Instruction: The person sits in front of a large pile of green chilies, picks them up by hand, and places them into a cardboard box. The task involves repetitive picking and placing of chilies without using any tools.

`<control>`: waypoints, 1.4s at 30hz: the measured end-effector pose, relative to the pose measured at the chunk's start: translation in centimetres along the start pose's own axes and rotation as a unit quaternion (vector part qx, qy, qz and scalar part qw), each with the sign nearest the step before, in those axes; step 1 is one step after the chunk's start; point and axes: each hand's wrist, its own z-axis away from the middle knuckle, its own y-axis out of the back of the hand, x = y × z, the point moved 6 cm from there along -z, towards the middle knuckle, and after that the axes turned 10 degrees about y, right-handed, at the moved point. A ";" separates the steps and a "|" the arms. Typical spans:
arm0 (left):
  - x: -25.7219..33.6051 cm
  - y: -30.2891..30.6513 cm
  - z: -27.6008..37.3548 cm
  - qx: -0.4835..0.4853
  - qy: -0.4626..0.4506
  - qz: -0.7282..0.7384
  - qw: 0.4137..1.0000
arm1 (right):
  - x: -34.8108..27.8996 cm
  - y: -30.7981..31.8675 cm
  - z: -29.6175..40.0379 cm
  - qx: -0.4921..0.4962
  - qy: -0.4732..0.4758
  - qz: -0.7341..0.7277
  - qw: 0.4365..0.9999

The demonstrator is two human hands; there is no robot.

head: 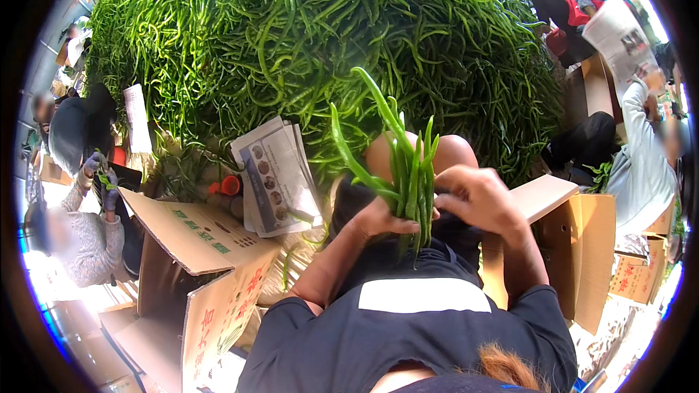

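Note:
My left hand point(382, 219) is closed around a bunch of long green chilli peppers point(413, 177), held mostly upright above my lap. A couple of longer, curved peppers lean out of the bunch to the upper left. My right hand point(480, 196) is at the bunch's right side with its fingers bent and slightly blurred. Its fingertips are against or very near the peppers; whether they pinch one is hidden. Beyond my knees rises a large heap of loose green chilli peppers point(306, 27).
Open cardboard boxes stand at my left point(202, 234) and right point(595, 262). Left of my knees lie a stack of newspapers point(281, 174) and a red cup-like object point(230, 185). People sit on both sides; one at right handles a newspaper sheet point(622, 43).

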 end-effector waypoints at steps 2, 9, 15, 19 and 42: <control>-0.2 -0.4 -0.4 -0.026 -0.006 0.028 0.999 | 0.5 3.1 -0.8 0.149 0.033 -0.035 0.988; -0.1 -1.7 -1.7 -0.086 0.023 -0.041 0.995 | -4.4 4.6 -8.2 0.116 0.128 0.199 0.965; 0.4 -2.1 -1.2 -0.088 -0.043 -0.033 0.995 | -1.3 3.7 -7.5 -0.024 -0.061 0.013 0.998; 0.2 -2.6 -1.8 -0.096 -0.030 -0.077 0.992 | 1.5 2.0 -5.1 -0.065 -0.006 -0.057 0.996; 3.9 8.1 -4.2 0.247 -0.197 0.272 0.909 | 0.8 -6.6 6.2 0.214 0.089 0.061 0.971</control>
